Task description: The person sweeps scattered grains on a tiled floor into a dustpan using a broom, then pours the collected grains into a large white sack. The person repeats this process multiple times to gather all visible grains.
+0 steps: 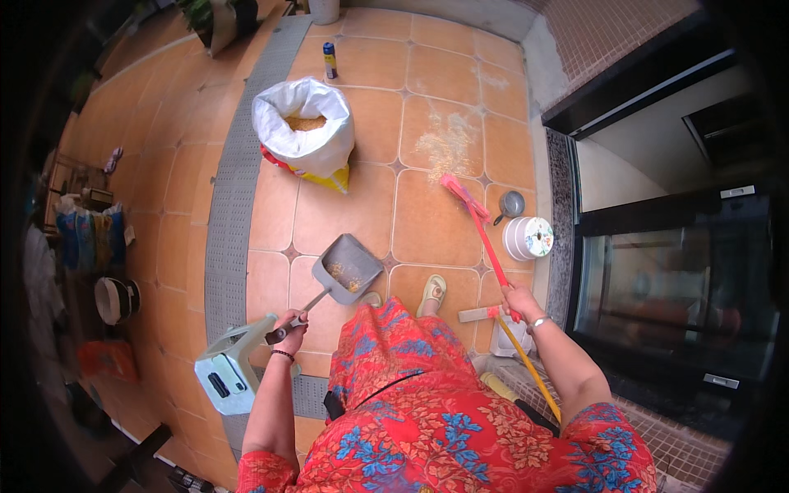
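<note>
My left hand (294,333) grips the handle of a grey dustpan (357,262), which has yellow grain bits lying in it. In my right hand (521,302) is the red stick of a broom (488,243). Its pink bristles (459,191) rest on the tiles at the near edge of a scattered patch of grain and pale dust (453,145). An open white woven sack (305,132), partly filled with golden grain (305,123), stands farther off to the left of that patch.
A spray can (330,60) stands behind the sack. By the right wall are a small grey pan (511,204) and a white round container (529,238). A pale plastic stool (231,376) is beside my left arm. A yellow-handled tool (530,357) lies under my right arm, near a glass door (659,289).
</note>
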A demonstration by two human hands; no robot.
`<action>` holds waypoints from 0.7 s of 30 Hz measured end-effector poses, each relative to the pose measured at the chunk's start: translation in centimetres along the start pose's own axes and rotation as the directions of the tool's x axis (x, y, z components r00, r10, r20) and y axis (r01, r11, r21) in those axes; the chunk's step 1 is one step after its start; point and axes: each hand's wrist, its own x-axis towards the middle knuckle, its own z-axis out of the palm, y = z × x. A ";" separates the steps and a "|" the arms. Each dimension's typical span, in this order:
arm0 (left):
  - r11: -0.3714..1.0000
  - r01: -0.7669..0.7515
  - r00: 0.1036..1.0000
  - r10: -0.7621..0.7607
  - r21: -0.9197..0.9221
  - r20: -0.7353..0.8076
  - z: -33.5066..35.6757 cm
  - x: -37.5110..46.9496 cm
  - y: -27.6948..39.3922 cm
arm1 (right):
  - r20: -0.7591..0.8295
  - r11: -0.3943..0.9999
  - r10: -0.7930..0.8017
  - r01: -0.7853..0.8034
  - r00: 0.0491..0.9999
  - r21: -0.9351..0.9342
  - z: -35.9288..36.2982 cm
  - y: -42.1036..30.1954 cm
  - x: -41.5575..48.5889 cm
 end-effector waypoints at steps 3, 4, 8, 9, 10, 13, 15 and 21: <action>0.998 -0.045 0.998 0.043 0.044 0.036 2.2 2.1 0.0 | 0.025 0.999 0.030 -0.029 0.999 -0.034 1.0 -0.8 0.6; 0.994 -0.068 0.997 0.065 0.088 0.034 3.1 2.8 -0.1 | 0.061 0.993 0.040 -0.032 0.997 -0.117 1.6 -1.6 -0.1; 0.944 -0.142 0.990 0.134 0.299 0.047 7.8 6.1 1.3 | 0.113 0.935 -0.042 0.079 0.993 -0.347 3.0 -0.6 -3.1; 0.929 -0.171 0.985 0.158 0.327 0.066 8.8 6.6 2.2 | 0.175 0.952 0.001 0.053 0.985 -0.302 3.0 -0.6 -3.9; 0.914 -0.195 0.981 0.179 0.356 0.076 9.9 7.2 2.7 | 0.237 0.966 0.042 0.022 0.971 -0.258 2.9 -0.9 -5.2; 0.870 -0.233 0.972 0.218 0.435 0.086 12.4 8.3 4.7 | 0.414 0.987 0.161 -0.135 0.896 -0.091 1.4 -3.4 -8.6; 0.850 -0.310 0.950 0.299 0.426 0.095 12.5 9.2 4.4 | 0.476 0.973 0.213 -0.231 0.854 -0.020 0.3 -5.2 -10.8; 0.923 -0.181 0.983 0.168 0.339 0.068 9.2 8.0 2.6 | 0.397 0.984 0.164 -0.123 0.903 -0.127 0.0 -4.4 -16.2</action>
